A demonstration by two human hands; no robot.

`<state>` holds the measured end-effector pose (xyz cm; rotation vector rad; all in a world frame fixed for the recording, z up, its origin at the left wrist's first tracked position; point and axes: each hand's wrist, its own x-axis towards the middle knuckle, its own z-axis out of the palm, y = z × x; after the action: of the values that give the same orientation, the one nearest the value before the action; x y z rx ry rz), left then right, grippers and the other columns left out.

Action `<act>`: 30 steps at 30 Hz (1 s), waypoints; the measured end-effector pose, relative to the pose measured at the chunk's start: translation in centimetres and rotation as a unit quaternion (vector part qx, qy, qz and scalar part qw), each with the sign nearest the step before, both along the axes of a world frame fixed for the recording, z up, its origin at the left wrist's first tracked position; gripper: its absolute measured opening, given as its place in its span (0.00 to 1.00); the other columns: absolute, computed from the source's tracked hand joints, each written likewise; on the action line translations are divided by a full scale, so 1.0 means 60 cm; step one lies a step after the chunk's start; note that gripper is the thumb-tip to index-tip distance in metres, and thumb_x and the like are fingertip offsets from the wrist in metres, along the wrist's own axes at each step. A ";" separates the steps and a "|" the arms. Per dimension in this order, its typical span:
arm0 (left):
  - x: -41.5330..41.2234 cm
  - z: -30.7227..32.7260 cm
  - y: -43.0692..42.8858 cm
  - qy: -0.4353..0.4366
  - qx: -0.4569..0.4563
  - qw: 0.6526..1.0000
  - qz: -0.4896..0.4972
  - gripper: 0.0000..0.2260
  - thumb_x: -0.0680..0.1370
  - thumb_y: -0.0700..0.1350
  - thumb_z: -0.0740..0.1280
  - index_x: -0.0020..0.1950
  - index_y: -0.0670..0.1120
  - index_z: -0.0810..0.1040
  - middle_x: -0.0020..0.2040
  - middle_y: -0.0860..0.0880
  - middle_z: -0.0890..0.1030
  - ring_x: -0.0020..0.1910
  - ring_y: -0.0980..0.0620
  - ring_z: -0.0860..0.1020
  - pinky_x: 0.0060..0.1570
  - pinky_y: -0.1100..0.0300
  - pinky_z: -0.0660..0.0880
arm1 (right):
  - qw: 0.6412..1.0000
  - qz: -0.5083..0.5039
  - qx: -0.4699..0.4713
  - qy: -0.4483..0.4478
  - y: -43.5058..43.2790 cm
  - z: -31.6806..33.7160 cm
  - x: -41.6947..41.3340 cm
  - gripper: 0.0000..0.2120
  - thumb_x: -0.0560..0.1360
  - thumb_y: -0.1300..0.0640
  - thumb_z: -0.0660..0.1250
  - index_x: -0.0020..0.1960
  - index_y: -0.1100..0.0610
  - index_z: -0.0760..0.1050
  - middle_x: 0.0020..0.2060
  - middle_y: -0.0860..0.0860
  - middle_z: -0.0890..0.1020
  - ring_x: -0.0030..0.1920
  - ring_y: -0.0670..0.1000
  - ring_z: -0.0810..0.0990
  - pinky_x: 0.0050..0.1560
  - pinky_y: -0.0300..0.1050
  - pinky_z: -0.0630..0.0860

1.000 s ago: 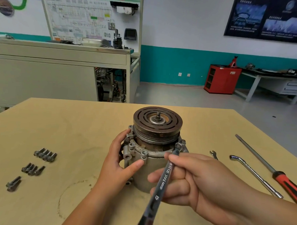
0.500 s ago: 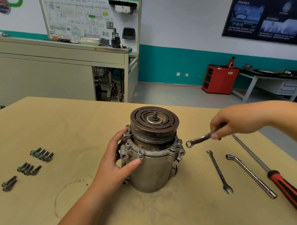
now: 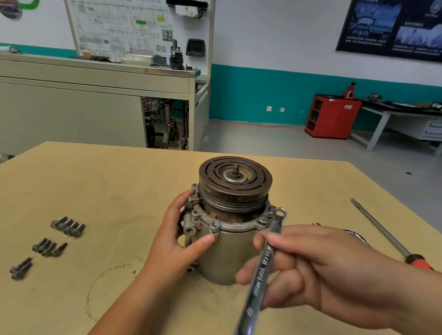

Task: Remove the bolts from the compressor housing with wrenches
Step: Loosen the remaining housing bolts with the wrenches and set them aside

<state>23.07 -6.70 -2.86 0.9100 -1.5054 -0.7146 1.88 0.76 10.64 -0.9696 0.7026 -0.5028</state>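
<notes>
The grey metal compressor housing (image 3: 226,256) stands upright mid-table, with a dark slotted pulley (image 3: 235,179) on top and a bolted flange below it. My left hand (image 3: 179,236) grips the housing's left side, thumb on the front. My right hand (image 3: 319,273) holds a ring wrench (image 3: 263,265) by its shaft. The wrench's ring end sits at a bolt on the flange's right side (image 3: 280,212). Loose bolts (image 3: 68,226) lie in three small groups at the table's left.
A long screwdriver with a red handle (image 3: 386,235) lies at the table's right edge. A bent socket wrench (image 3: 356,236) is mostly hidden behind my right hand. A faint ring mark (image 3: 108,291) shows on the tabletop in front of the housing.
My right hand has swung the wrench from the right side of the table back toward me, and the ring end is now at the flange's right bolt. The left hand kept its grip.
</notes>
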 end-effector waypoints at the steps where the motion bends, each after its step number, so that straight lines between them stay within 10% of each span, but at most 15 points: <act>1: 0.000 0.000 0.000 -0.001 -0.001 1.000 0.000 0.34 0.65 0.59 0.71 0.69 0.61 0.64 0.68 0.58 0.72 0.64 0.62 0.73 0.55 0.73 0.69 | 1.000 -0.028 0.006 -0.013 0.002 0.001 0.010 0.10 0.72 0.54 0.64 0.46 0.60 0.71 0.40 0.62 0.84 0.31 0.53 0.84 0.34 0.42 0.80; 9: 0.001 -0.003 -0.002 0.003 -0.002 1.000 -0.008 0.33 0.66 0.58 0.72 0.69 0.63 0.65 0.67 0.60 0.73 0.64 0.59 0.73 0.57 0.70 0.71 | 0.995 -0.096 0.005 -0.028 -0.007 -0.016 0.039 0.10 0.66 0.53 0.60 0.41 0.60 0.72 0.30 0.60 0.82 0.21 0.51 0.79 0.23 0.39 0.76; 13: 0.001 -0.002 -0.003 -0.001 0.004 1.000 -0.008 0.33 0.65 0.59 0.72 0.68 0.65 0.64 0.67 0.62 0.72 0.65 0.62 0.72 0.57 0.73 0.69 | 0.987 0.034 -0.032 0.155 -0.042 -0.001 -0.019 0.11 0.69 0.49 0.63 0.39 0.58 0.71 0.25 0.56 0.80 0.22 0.50 0.79 0.24 0.38 0.76; 17: 0.002 -0.001 -0.002 0.000 0.008 1.000 -0.010 0.33 0.66 0.59 0.71 0.68 0.66 0.64 0.67 0.64 0.71 0.65 0.62 0.72 0.56 0.73 0.69 | 0.789 0.149 -0.279 0.526 -0.118 0.069 -0.092 0.17 0.70 0.39 0.59 0.38 0.54 0.71 0.24 0.44 0.74 0.25 0.41 0.71 0.36 0.39 0.74; 20: 0.002 -0.001 -0.002 0.000 0.007 1.000 -0.011 0.32 0.66 0.59 0.72 0.67 0.68 0.64 0.67 0.63 0.71 0.65 0.61 0.72 0.56 0.72 0.69 | 0.665 0.080 -0.430 0.606 -0.159 0.092 -0.124 0.14 0.73 0.39 0.58 0.39 0.47 0.74 0.27 0.44 0.75 0.27 0.38 0.72 0.36 0.37 0.69; 25: 0.001 -0.001 -0.001 0.000 0.011 1.000 -0.013 0.33 0.66 0.60 0.72 0.68 0.67 0.64 0.68 0.62 0.71 0.66 0.61 0.72 0.57 0.72 0.69 | 0.870 0.139 -0.247 0.403 -0.133 0.042 -0.144 0.16 0.75 0.45 0.60 0.48 0.59 0.72 0.44 0.54 0.85 0.45 0.55 0.84 0.47 0.40 0.77; 30: 0.002 -0.002 -0.003 -0.002 0.008 1.000 -0.014 0.33 0.66 0.60 0.72 0.68 0.67 0.64 0.69 0.60 0.71 0.66 0.60 0.72 0.58 0.71 0.69 | 0.976 0.117 -0.066 0.173 -0.051 -0.008 -0.068 0.10 0.73 0.49 0.65 0.45 0.55 0.75 0.49 0.62 0.83 0.45 0.55 0.85 0.47 0.41 0.79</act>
<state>23.22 -6.87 -2.96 0.9039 -1.5199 -0.7479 -2.18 -2.28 10.14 -1.2657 0.8597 -0.1742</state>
